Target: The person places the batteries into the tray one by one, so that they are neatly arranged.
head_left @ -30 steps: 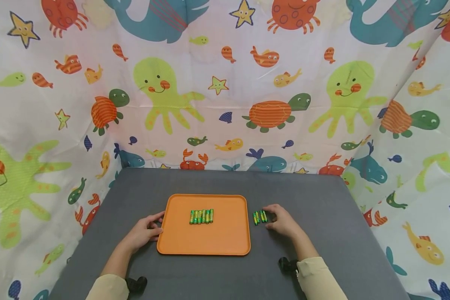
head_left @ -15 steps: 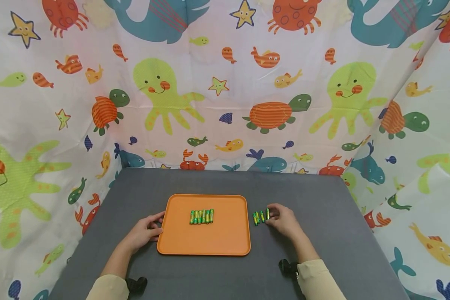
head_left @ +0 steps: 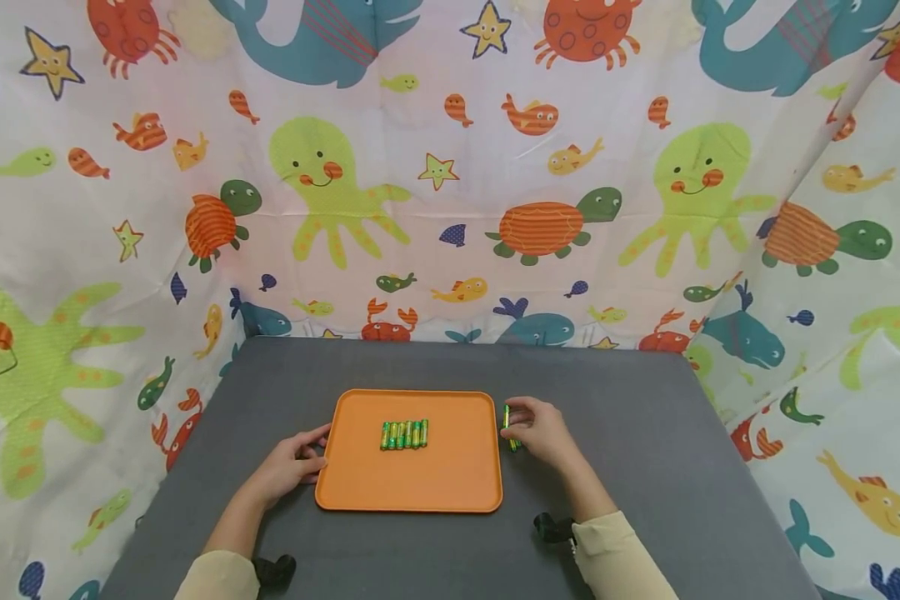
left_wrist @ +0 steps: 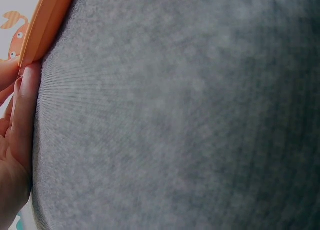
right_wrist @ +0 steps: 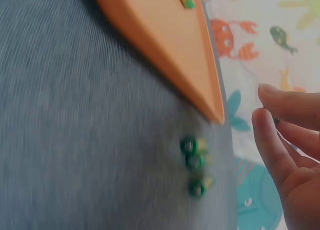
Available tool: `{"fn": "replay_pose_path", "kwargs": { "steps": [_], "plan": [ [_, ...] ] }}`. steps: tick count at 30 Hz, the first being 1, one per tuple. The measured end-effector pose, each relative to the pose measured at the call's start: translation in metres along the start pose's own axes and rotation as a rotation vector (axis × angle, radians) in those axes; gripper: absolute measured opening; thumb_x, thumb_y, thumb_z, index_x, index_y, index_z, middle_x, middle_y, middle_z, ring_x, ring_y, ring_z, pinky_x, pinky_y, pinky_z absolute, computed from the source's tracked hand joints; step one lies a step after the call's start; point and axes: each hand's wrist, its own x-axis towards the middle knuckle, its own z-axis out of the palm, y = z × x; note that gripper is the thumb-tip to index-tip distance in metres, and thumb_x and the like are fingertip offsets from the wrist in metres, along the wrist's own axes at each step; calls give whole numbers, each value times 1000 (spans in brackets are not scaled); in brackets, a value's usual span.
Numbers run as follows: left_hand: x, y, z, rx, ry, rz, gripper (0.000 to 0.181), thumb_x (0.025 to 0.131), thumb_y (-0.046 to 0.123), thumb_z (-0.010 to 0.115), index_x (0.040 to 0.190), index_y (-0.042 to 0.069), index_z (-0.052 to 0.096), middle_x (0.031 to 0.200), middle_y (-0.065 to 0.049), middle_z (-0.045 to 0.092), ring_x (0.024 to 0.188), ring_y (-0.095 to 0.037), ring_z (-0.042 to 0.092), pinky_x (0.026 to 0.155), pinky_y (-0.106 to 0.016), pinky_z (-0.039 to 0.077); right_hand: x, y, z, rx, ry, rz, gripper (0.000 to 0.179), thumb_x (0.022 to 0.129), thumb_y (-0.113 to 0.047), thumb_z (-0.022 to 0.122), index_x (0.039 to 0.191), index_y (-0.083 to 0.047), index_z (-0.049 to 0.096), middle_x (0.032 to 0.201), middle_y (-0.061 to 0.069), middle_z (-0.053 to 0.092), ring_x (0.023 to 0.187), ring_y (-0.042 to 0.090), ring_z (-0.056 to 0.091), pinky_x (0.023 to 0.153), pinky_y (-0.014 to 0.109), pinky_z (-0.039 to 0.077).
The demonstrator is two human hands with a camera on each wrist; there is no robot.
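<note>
My left hand (head_left: 291, 462) grips the left edge of an orange tray (head_left: 408, 492); in the left wrist view the thumb lies over the tray's rim (left_wrist: 47, 20) with a finger beneath. A row of several green and yellow batteries (head_left: 403, 434) lies side by side on the tray. Just right of the tray, my right hand (head_left: 540, 429) pinches a battery (head_left: 506, 416) between thumb and fingers, above the table. In the right wrist view it is almost wholly hidden by the fingers. Below the hand, 3 batteries (right_wrist: 195, 162) rest on the table, mostly covered in the head view.
A grey cloth covers the table (head_left: 420, 554). Behind and at the sides hangs a white curtain (head_left: 420, 250) printed with sea animals. A dark strap-on device (head_left: 273, 571) sits at each wrist.
My right hand has drawn one battery rightward from the loose ones, then lifted it and moved left towards the tray. The left hand and the tray have stayed in place.
</note>
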Motion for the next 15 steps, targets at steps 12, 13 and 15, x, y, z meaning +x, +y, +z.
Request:
{"fn": "replay_pose_path", "kwargs": {
  "steps": [12,13,15],
  "plan": [
    [3,-2,0,12,9,11,65,96,9,67,155,19,43,120,-12,52,89,-25,56,73,-33,60,15,-37,47,50,-64,-18,51,83,-8,82,131,-5,66,118,10,69,100,24,68,79,37,59],
    [3,-3,0,11,8,11,64,96,9,67,155,19,43,120,-12,52,90,-25,56,73,-33,60,16,-38,51,55,-72,-17,51,83,-9,82,132,-5,65,121,11,68,102,25,68,79,37,59],
    [2,-4,0,9,4,13,64,96,9,67,155,20,43,121,-11,52,90,-25,56,73,-33,60,19,-40,59,60,-91,-20,51,84,-9,82,132,-5,65,124,11,66,104,26,67,80,38,58]
  ]
}}
